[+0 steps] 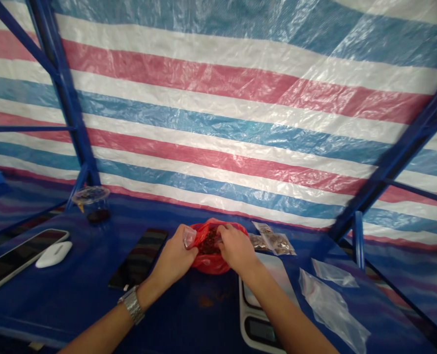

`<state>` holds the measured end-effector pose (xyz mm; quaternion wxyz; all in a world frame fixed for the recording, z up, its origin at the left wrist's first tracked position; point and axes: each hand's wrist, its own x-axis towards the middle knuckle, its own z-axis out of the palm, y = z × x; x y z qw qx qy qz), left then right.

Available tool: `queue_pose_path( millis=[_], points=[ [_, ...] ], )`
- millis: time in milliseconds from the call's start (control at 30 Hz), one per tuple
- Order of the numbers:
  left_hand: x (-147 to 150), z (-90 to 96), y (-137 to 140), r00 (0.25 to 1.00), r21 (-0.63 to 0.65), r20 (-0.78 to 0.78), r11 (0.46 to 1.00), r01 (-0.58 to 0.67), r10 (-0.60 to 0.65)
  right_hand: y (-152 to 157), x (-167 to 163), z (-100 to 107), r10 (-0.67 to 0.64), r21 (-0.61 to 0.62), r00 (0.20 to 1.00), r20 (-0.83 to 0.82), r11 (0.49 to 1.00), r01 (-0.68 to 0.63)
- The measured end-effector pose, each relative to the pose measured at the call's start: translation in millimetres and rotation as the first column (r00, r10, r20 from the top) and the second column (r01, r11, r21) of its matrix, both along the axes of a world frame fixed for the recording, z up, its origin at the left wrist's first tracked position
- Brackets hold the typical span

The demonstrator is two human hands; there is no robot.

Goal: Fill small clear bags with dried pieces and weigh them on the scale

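Observation:
A red plastic bag (pixel 213 264) stands with its mouth spread on the blue table, and dark brown, dried-looking bits (pixel 210 242) fill its inside. At the bag's left rim my left hand (pixel 177 251) is closed on a small clear plastic bag (pixel 189 238). From the right, my right hand (pixel 236 248) reaches into the mouth of the red bag. Its fingers are curled together at the brown bits; what they pinch is hidden. Beneath my right forearm lies a kitchen scale (pixel 250 320), partly covered by the arm.
Small filled zip bags (pixel 279 243) lie behind the scale. Flat clear zip bags (pixel 332 307) are at the right. Leftward are a black phone (pixel 139 260), a white earbud case (pixel 54 254), another phone (pixel 19 255) and a clear cup (pixel 95 204). Striped sheeting (pixel 218 123) hangs behind.

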<state>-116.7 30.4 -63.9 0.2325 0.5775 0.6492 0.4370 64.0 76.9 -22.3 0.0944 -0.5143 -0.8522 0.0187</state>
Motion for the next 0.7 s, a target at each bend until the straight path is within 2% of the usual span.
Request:
queue_pose_path(
  millis=[100, 267, 333, 433, 500, 600, 700],
  points=[
    [1, -5.0, 8, 0.975, 0.093, 0.211, 0.995, 0.045, -0.064, 8, 2, -2, -0.031, -0.028, 1.0, 0.0, 0.999, 0.031],
    [9, -6.8, 12, 0.925, 0.135, 0.373, 0.991, 0.016, -0.066, 21, 5, -3, 0.093, -0.062, 0.995, -0.032, 0.994, -0.094],
    [15, -4.2, 13, 0.881, 0.14, 0.471, 0.99, -0.022, -0.047, 26, 4, -3, 0.104, -0.052, 0.993, -0.048, 0.993, -0.106],
    [23, -1.1, 15, 0.775, 0.149, 0.63, 0.987, -0.062, -0.047, 33, 3, -6, 0.151, -0.048, 0.985, -0.078, 0.987, -0.155],
    [27, -0.6, 17, 0.737, 0.148, 0.674, 0.987, -0.064, -0.053, 37, 4, -10, 0.197, -0.058, 0.973, -0.12, 0.977, -0.205],
    [29, -1.7, 20, 0.709, 0.137, 0.704, 0.987, -0.08, -0.04, 42, 7, -19, 0.241, -0.111, 0.931, -0.274, 0.954, -0.28],
    [28, -3.3, 21, 0.726, 0.145, 0.688, 0.982, -0.119, -0.014, 45, 9, -30, 0.233, -0.163, 0.862, -0.45, 0.928, -0.336]
  ],
)
